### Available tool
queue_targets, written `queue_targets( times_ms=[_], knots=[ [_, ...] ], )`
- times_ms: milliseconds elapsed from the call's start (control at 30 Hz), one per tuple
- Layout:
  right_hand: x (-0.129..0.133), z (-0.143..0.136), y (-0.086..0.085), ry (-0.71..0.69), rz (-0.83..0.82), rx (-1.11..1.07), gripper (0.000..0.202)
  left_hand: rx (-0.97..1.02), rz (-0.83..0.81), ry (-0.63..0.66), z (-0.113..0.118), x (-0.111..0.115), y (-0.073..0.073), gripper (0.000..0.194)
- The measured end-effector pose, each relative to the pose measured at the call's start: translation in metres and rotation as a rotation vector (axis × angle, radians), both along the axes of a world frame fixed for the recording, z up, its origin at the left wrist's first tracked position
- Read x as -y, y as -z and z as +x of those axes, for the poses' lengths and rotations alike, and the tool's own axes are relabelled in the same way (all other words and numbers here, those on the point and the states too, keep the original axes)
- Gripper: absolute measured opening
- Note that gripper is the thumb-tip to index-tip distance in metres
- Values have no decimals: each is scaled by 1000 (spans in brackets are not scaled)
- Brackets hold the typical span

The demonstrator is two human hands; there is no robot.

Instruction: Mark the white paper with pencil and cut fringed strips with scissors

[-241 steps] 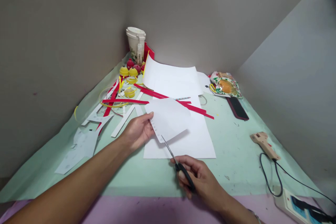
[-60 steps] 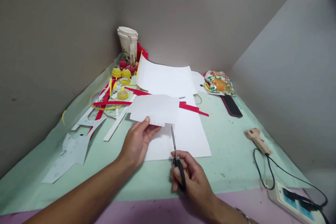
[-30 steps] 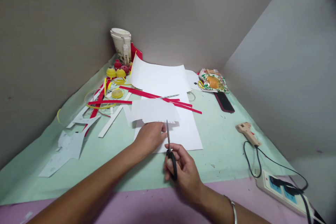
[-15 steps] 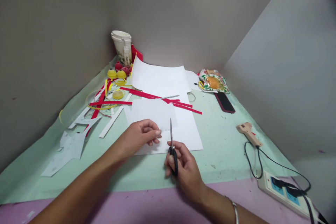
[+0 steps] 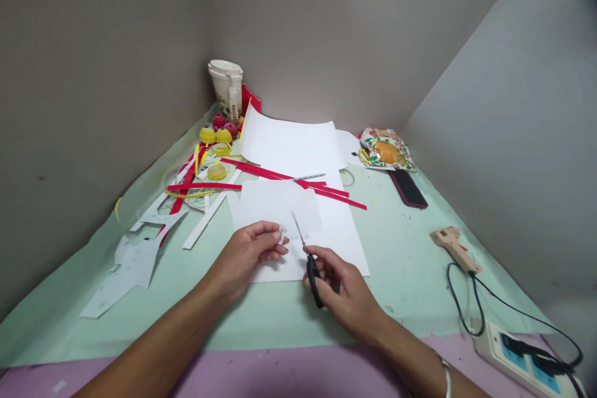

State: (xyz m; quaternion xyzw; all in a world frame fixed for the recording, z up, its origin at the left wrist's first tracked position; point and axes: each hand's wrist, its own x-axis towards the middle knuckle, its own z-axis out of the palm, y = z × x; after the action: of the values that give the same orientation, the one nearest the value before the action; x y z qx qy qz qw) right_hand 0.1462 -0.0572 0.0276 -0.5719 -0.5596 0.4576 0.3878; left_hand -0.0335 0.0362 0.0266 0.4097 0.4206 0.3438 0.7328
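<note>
My right hand [image 5: 333, 273] grips black-handled scissors [image 5: 313, 277] by the finger loops, the blades pointing up and away to the left and slightly parted. To its left, my left hand [image 5: 256, 245] pinches a small pale piece [image 5: 282, 234] between thumb and fingers; it looks like a paper scrap, though its shape is hard to make out. Both hands hover above white paper sheets [image 5: 342, 249] on the green cloth. A patterned stick or pencil [image 5: 308, 177] and several red strips [image 5: 265, 172] lie across the sheets beyond the hands.
Left, cut paper [image 5: 135, 267], a white strip [image 5: 205, 221] and yellow floats [image 5: 215, 132] lie near a lidded cup [image 5: 227, 87]. Right, a phone [image 5: 408, 188], a colourful packet [image 5: 388, 150], a glue gun [image 5: 456, 250] and a power strip [image 5: 527, 357] with cords sit along the edge.
The scissors have tilted leftward and their blades have parted slightly. The pale piece now shows clearly at my left fingertips. The whole view has shifted a little.
</note>
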Motion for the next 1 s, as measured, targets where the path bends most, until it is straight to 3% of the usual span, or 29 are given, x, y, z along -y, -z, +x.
queue_targets(
  times_ms=[267,1000],
  knots=[
    [-6,6,16,-38,-20,-73,35,-91,29,3,-3,-1,-4,18],
    [-4,7,14,-115,0,53,40,-389,296,47,-14,-4,-16,20]
  ],
)
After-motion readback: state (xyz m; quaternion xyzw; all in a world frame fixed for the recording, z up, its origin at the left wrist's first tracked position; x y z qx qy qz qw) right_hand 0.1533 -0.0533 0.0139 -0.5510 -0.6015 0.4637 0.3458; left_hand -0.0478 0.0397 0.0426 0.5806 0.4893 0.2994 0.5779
